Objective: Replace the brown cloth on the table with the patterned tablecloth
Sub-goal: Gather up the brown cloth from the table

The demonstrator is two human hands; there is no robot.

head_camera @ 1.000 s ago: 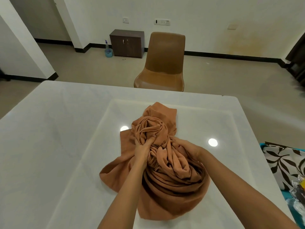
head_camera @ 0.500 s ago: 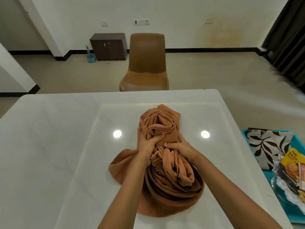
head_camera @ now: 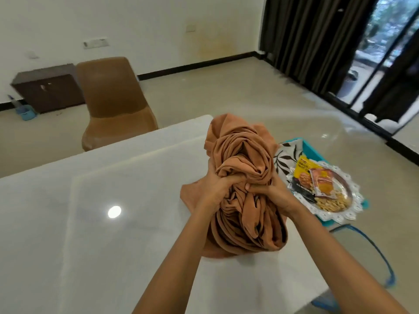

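Both the left hand [head_camera: 215, 189] and right hand [head_camera: 271, 197] grip the cloth [head_camera: 244, 155], bunched at the right side of the table [head_camera: 90, 223], and should lift it whole with tails tucked, so nothing drags across the tray [head_camera: 349, 196] or tablecloth [head_camera: 286, 155] further right.

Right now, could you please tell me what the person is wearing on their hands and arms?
Nothing that shows. The left hand and right hand are bare, without gloves. The left forearm and right forearm are uncovered down to the picture's bottom edge, so no sleeve comes into view. No watch, bracelet or band sits on either wrist, and no ring shows on the visible fingers.
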